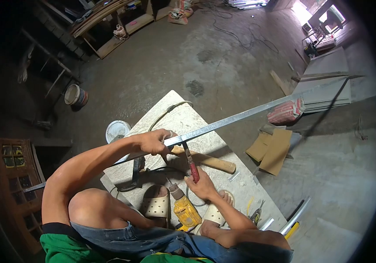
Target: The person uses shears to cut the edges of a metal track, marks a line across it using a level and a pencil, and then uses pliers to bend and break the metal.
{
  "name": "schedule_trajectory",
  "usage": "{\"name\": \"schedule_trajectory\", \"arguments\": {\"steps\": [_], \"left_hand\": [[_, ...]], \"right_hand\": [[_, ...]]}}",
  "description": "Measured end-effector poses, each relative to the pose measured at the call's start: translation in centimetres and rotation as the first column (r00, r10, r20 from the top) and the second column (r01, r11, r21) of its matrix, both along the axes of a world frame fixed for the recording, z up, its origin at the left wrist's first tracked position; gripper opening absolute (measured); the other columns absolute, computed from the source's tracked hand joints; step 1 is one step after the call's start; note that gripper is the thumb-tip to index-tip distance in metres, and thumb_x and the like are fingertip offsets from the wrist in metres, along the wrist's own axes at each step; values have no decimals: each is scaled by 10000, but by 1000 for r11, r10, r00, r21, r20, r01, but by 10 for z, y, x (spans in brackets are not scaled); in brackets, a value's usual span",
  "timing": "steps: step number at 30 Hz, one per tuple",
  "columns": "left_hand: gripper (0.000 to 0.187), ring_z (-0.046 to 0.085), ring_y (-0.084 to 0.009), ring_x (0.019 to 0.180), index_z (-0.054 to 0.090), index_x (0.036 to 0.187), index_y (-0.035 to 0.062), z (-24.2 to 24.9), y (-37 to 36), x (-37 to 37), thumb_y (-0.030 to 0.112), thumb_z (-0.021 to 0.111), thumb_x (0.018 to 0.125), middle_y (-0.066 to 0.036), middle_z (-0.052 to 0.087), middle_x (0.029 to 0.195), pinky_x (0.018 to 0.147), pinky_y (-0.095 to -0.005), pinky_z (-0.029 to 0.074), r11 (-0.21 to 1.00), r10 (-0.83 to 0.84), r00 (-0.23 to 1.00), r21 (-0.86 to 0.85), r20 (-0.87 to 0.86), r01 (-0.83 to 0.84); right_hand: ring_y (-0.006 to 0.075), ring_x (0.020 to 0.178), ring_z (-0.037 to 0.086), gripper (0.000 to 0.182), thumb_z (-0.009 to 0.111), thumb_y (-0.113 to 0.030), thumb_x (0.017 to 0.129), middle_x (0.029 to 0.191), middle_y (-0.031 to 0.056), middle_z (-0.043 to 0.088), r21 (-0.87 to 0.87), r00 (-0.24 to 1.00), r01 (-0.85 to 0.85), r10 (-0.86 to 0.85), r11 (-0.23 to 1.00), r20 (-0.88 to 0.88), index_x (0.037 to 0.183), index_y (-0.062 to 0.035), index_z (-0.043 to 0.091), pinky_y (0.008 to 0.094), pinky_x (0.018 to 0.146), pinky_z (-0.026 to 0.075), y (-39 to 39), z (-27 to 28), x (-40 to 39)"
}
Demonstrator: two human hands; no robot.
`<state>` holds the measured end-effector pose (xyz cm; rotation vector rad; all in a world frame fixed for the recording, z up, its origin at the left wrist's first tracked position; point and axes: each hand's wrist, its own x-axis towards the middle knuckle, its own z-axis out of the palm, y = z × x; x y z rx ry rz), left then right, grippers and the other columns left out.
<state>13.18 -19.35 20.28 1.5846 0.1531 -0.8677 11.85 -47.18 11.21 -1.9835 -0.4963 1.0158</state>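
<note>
My left hand (155, 141) is closed around a long, thin metal channel (231, 119) that runs from lower left to upper right across the board. In my right hand (202, 183) are red-handled snips (192, 167), their dark jaws right at the channel's lower edge, just right of my left hand. Beneath the channel lies a hammer's thick wooden handle (214, 162); its head end is partly hidden by my left hand. A yellow power drill (184, 211) stands between my sandalled feet, bit pointing up and away from me.
The white, dusty board (172, 103) under me carries a black cable (163, 115). Pliers (256, 212) and metal strips (296, 219) lie at right. Beyond are a white bucket (117, 130), cardboard pieces (275, 151), a red-white sack (285, 112) and stacked panels (328, 83).
</note>
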Motion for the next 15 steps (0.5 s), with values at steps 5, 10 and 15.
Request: {"name": "schedule_trajectory", "arguments": {"steps": [5, 10, 15], "left_hand": [[284, 487, -77, 665, 574, 979, 52, 3, 1, -2, 40, 589, 696, 20, 537, 734, 558, -255, 400, 998, 0, 1000, 62, 30, -2], [279, 492, -80, 669, 568, 986, 55, 3, 2, -1, 41, 595, 709, 18, 543, 736, 562, -261, 407, 997, -21, 1000, 74, 7, 21], [324, 473, -61, 644, 560, 1014, 71, -2, 7, -2, 34, 590, 694, 24, 539, 740, 536, -227, 376, 999, 32, 996, -18, -87, -34]], "right_hand": [[428, 758, 583, 345, 650, -318, 848, 777, 213, 584, 59, 992, 20, -27, 998, 124, 900, -10, 503, 484, 680, 459, 0, -25, -3], [425, 764, 583, 327, 633, -314, 867, 775, 217, 581, 94, 991, 13, -25, 996, 130, 905, -15, 506, 476, 688, 459, 0, -21, 1], [393, 779, 594, 342, 562, -301, 925, 820, 218, 573, 68, 997, -60, 57, 996, 42, 1096, -14, 489, 443, 700, 470, -5, 1, 6]]}}
